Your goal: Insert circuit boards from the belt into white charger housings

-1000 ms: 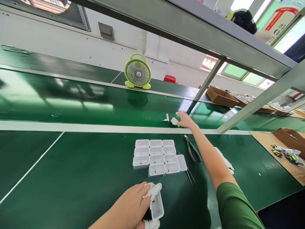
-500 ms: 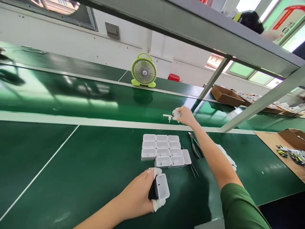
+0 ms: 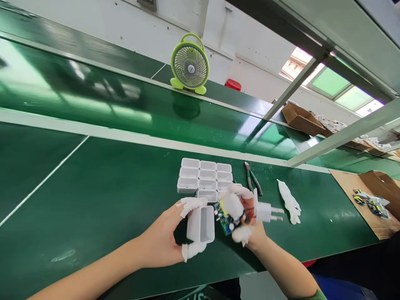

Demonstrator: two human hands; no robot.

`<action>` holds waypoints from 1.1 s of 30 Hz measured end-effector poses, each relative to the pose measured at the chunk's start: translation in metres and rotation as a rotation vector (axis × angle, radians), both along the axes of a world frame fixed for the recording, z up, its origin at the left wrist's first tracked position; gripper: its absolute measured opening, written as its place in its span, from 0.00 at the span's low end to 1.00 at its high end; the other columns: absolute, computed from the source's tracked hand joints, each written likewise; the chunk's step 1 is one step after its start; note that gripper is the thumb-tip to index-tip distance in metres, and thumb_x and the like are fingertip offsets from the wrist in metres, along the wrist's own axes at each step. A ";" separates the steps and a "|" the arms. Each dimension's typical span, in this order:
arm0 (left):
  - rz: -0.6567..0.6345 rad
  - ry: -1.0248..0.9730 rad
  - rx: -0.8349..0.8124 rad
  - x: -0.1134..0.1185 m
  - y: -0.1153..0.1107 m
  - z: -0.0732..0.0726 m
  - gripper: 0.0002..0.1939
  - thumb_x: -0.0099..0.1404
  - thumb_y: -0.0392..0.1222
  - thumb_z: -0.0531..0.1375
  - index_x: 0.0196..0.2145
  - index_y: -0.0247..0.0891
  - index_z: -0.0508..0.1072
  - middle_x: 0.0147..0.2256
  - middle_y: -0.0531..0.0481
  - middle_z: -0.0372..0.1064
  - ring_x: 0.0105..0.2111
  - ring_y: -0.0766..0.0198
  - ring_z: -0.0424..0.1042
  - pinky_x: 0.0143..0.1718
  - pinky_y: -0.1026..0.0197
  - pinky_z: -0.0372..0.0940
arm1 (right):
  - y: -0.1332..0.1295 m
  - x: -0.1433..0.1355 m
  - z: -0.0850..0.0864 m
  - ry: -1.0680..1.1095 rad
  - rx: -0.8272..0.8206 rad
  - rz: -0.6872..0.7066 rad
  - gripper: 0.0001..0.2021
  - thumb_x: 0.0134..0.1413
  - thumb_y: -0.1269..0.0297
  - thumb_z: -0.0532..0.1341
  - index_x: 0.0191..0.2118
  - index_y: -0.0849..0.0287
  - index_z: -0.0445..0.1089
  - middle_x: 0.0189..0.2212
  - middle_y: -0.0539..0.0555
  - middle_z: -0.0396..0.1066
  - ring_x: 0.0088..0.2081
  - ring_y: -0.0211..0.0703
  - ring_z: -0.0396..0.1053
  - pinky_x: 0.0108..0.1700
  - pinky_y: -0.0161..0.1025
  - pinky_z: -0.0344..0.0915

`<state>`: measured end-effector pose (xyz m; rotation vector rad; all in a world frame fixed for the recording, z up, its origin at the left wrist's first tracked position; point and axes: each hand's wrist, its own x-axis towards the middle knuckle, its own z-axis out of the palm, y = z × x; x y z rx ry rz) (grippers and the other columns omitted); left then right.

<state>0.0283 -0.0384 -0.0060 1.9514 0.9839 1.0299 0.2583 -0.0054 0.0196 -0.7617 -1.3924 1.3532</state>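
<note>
While the left hand (image 3: 164, 239) grips a white box (image 3: 202, 226), the right hand (image 3: 255, 235) grips a circuit board (image 3: 223, 218) beside it.

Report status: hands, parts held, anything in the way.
Left hand gripping white plastic case, open end showing. Right hand holding circuit board and two-pin plug. Nothing seen blocking between case and board.

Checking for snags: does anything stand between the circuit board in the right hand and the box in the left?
Nothing visible does. The circuit board is beside the box; I cannot tell whether they touch. The left hand leaves its mouth uncovered.
</note>
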 end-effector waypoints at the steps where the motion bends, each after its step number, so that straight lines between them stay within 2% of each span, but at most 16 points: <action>1: -0.004 0.002 0.028 0.000 0.000 0.000 0.34 0.63 0.44 0.64 0.64 0.48 0.57 0.57 0.43 0.69 0.54 0.54 0.73 0.55 0.53 0.70 | -0.004 -0.002 -0.003 0.002 0.074 0.041 0.43 0.31 0.45 0.80 0.56 0.43 0.68 0.50 0.54 0.77 0.49 0.56 0.78 0.53 0.52 0.76; 3: -0.010 0.009 0.083 0.001 0.000 0.000 0.35 0.64 0.45 0.64 0.65 0.48 0.56 0.57 0.43 0.70 0.55 0.53 0.73 0.55 0.53 0.71 | -0.010 -0.004 -0.007 -0.002 0.173 0.073 0.45 0.29 0.49 0.81 0.57 0.42 0.67 0.49 0.55 0.77 0.48 0.56 0.78 0.52 0.52 0.77; 5: -0.026 0.037 0.121 0.001 0.000 0.002 0.36 0.64 0.44 0.65 0.65 0.47 0.55 0.56 0.42 0.71 0.55 0.54 0.73 0.56 0.54 0.71 | -0.015 -0.003 -0.013 -0.012 0.182 0.059 0.43 0.30 0.51 0.81 0.57 0.45 0.68 0.48 0.57 0.77 0.49 0.57 0.78 0.53 0.53 0.76; 9: -0.087 0.095 0.166 -0.001 -0.001 0.008 0.36 0.63 0.43 0.66 0.64 0.45 0.55 0.55 0.42 0.72 0.56 0.54 0.73 0.57 0.55 0.70 | -0.019 0.001 -0.026 0.001 0.173 0.055 0.42 0.28 0.45 0.80 0.53 0.51 0.70 0.44 0.60 0.77 0.46 0.59 0.78 0.51 0.56 0.76; 13: -0.093 0.100 0.163 -0.002 -0.002 0.006 0.35 0.64 0.43 0.65 0.64 0.44 0.55 0.56 0.40 0.71 0.56 0.54 0.72 0.58 0.54 0.70 | -0.021 0.005 -0.028 -0.035 0.223 0.070 0.51 0.19 0.45 0.82 0.57 0.48 0.69 0.49 0.59 0.76 0.49 0.60 0.77 0.51 0.55 0.76; 15: -0.092 0.085 0.147 -0.002 -0.005 0.002 0.35 0.64 0.44 0.65 0.65 0.44 0.56 0.57 0.40 0.71 0.57 0.53 0.72 0.58 0.52 0.70 | -0.022 0.005 -0.025 -0.039 0.236 0.081 0.53 0.19 0.47 0.83 0.59 0.47 0.68 0.50 0.59 0.75 0.49 0.60 0.77 0.52 0.56 0.75; 19: -0.060 0.073 0.132 0.000 -0.008 -0.002 0.37 0.63 0.45 0.65 0.66 0.45 0.55 0.58 0.41 0.71 0.58 0.51 0.72 0.59 0.51 0.69 | -0.024 0.006 -0.026 -0.024 0.252 0.053 0.50 0.23 0.48 0.82 0.59 0.47 0.68 0.49 0.60 0.75 0.48 0.60 0.77 0.52 0.57 0.76; 22: -0.055 0.096 0.137 0.000 -0.006 0.002 0.39 0.62 0.45 0.66 0.66 0.46 0.55 0.56 0.43 0.73 0.56 0.52 0.74 0.58 0.53 0.69 | -0.027 0.009 -0.032 -0.081 0.275 -0.042 0.42 0.32 0.52 0.81 0.57 0.44 0.69 0.46 0.57 0.75 0.46 0.55 0.77 0.48 0.52 0.78; 25: -0.064 0.102 0.163 -0.002 -0.003 0.006 0.38 0.62 0.47 0.67 0.65 0.46 0.55 0.54 0.43 0.74 0.54 0.53 0.75 0.57 0.54 0.70 | -0.029 0.012 -0.035 -0.163 0.283 -0.065 0.38 0.34 0.53 0.80 0.56 0.44 0.70 0.45 0.56 0.75 0.44 0.55 0.76 0.45 0.51 0.78; 29: -0.064 0.099 0.175 -0.002 -0.003 0.008 0.38 0.63 0.49 0.67 0.65 0.45 0.56 0.53 0.42 0.74 0.54 0.52 0.75 0.56 0.53 0.71 | -0.028 0.015 -0.036 -0.240 0.278 -0.023 0.38 0.37 0.50 0.78 0.57 0.45 0.70 0.46 0.57 0.74 0.44 0.56 0.75 0.45 0.53 0.78; 33: -0.066 0.066 0.202 -0.001 -0.002 0.009 0.38 0.64 0.48 0.66 0.66 0.46 0.54 0.54 0.43 0.73 0.55 0.53 0.74 0.58 0.53 0.70 | -0.027 0.014 -0.035 -0.245 0.301 0.010 0.45 0.31 0.49 0.80 0.60 0.37 0.66 0.47 0.54 0.74 0.44 0.58 0.74 0.46 0.58 0.77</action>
